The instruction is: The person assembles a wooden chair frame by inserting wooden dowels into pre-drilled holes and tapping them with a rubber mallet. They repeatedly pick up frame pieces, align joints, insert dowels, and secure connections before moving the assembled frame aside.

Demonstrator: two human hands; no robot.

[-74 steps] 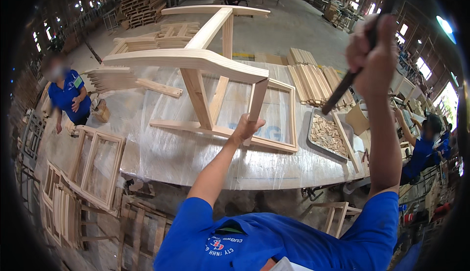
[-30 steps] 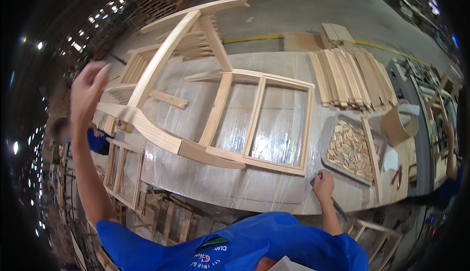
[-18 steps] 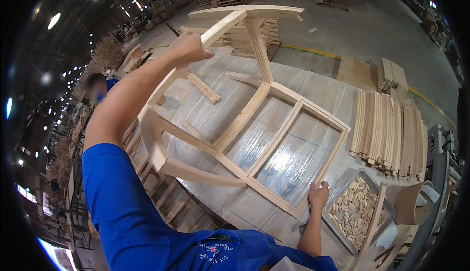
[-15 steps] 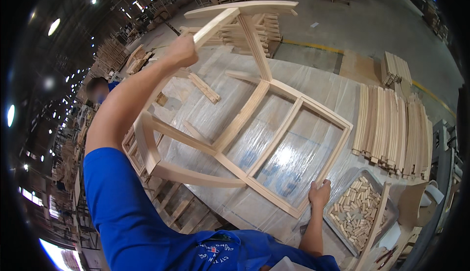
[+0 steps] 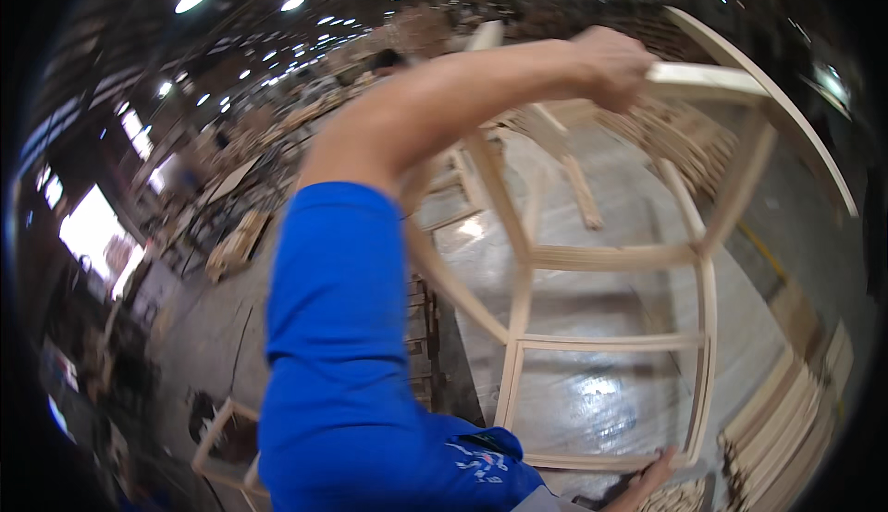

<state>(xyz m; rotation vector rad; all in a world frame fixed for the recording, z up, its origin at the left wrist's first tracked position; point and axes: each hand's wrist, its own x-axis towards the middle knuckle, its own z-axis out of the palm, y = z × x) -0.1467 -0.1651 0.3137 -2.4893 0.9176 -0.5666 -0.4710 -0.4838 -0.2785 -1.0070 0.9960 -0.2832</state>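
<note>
I find the left hand (image 5: 615,68) closed around the upper rail (image 5: 708,82) of a pale, unfinished wooden frame (image 5: 615,258), fingers wrapped over the bar. The frame spreads from those fingers down toward the right hand (image 5: 647,480), which is at its near lower corner. Blur there keeps me from telling whether the right fingers close on the bottom rail (image 5: 592,462) or only lie against it. To the right of the left fingers, the rail meets a long curved member (image 5: 795,133); below them, a loose batten (image 5: 581,184) lies on the film-covered table (image 5: 749,327). Small wooden pieces (image 5: 680,496) sit just beside the right fingers, with stacked slats (image 5: 777,429) farther right. I judge the frame stiff and moderately light for its bulk, awkward through its spread rather than its weight, the bare wood giving fair friction. Its joints appear the likeliest weak points under twisting. I rate the upper rail and the opposite lower corner as sound holds, well apart; the curved member's free ends would give poor leverage.
</note>
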